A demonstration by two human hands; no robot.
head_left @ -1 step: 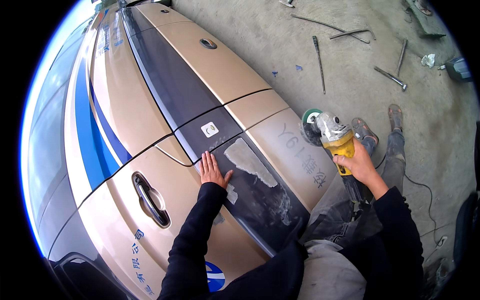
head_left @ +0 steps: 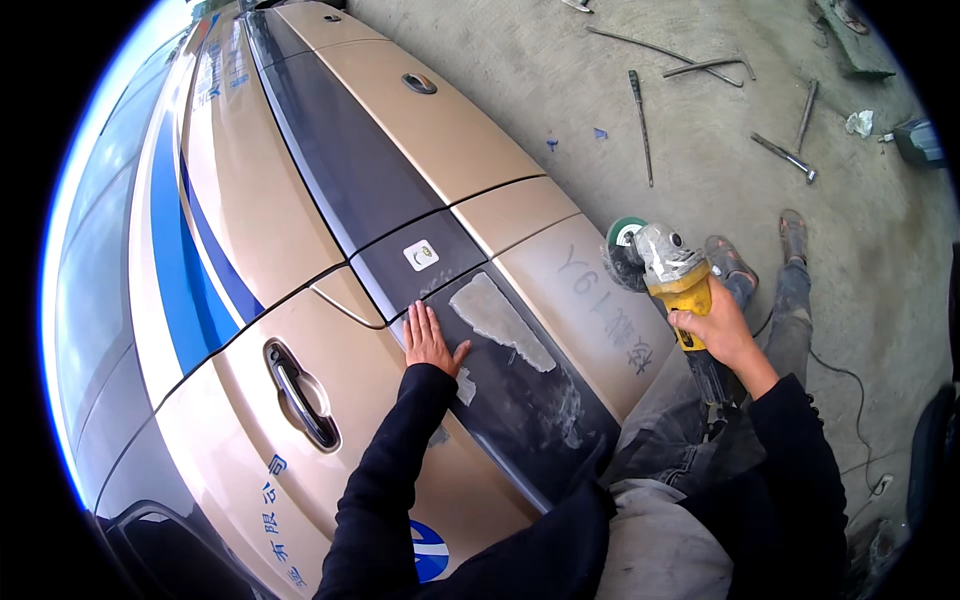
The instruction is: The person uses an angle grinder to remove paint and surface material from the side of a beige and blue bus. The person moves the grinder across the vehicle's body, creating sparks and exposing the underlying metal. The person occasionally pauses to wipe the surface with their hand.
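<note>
My left hand [head_left: 431,340] lies flat on the dark grey band of a beige van [head_left: 380,430], fingers stretched out and thumb apart. Beside it is a pale, rough bare patch [head_left: 502,322] in the grey paint, with scuffs lower down. In my right hand [head_left: 716,326] is a yellow angle grinder [head_left: 683,290], gripped round its body. The grinder's green-faced disc [head_left: 627,232] is raised just off the van's side, apart from the beige panel. Blur does not show on the disc, but whether it spins I cannot tell.
On the concrete floor lie a hammer [head_left: 785,158], a thin rod [head_left: 641,130] and bent bars [head_left: 703,67]. A dark cord [head_left: 858,400] runs along the floor at the right. My sandalled feet [head_left: 733,262] stand near the grinder. A chrome door handle [head_left: 302,398] protrudes at the left.
</note>
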